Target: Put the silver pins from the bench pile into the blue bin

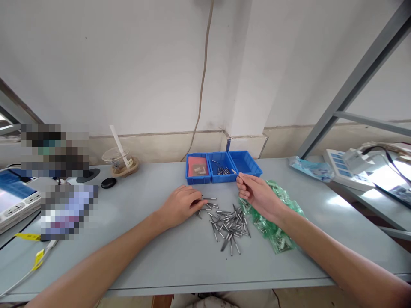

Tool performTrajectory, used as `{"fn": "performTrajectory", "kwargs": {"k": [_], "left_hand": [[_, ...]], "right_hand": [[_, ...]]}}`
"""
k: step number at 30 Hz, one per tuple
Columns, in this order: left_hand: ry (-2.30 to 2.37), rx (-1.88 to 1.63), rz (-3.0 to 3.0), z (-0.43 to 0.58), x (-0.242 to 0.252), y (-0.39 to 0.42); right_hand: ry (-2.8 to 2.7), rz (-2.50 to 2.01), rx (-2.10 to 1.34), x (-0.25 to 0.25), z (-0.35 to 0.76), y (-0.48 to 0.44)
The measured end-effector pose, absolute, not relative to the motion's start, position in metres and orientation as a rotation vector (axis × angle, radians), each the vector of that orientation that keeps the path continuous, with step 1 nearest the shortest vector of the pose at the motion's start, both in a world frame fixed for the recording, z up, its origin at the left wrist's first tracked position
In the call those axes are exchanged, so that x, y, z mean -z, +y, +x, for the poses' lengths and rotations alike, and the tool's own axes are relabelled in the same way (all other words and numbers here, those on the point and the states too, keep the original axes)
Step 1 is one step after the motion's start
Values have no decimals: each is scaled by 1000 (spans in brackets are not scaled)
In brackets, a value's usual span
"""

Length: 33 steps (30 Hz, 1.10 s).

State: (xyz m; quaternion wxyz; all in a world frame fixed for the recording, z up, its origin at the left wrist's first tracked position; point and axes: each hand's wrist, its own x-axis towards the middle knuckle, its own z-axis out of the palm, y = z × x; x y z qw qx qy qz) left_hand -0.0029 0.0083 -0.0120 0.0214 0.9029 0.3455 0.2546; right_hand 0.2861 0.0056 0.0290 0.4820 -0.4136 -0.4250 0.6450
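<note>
Many slim metal pins (229, 224) lie in a loose heap on the grey table. My left hand (183, 205) rests at the heap's left edge, its fingers curled and its thumb and index finger closed on a metal pin; the fingertips are partly hidden. Over the front edge of the blue bins, my right hand (258, 192) pinches a small metal pin (234, 172), with its tip toward the middle blue bin (223, 178). Several similar pins (224, 170) lie inside that bin. Beneath my right wrist is a green plastic bag (278, 235) with more small parts in it.
The left blue bin (194, 181) holds a reddish packet; the right blue bin (245, 160) adjoins the middle one. A cup with a straw (117, 156) and a black round object (108, 182) stand left. A blue packet (311, 169) and power strip (348, 169) lie right.
</note>
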Motion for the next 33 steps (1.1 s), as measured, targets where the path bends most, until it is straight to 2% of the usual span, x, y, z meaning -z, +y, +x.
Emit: {"fn": "performTrajectory", "kwargs": {"k": [23,33], "left_hand": [[1064,-799,2799,-3,12,9],[1075,-769,2800,-3,8,7]], "right_hand": [[-1099,-1028,-1497,-28,287,5],[-1375,-1229,-1073,-29,285,3]]}}
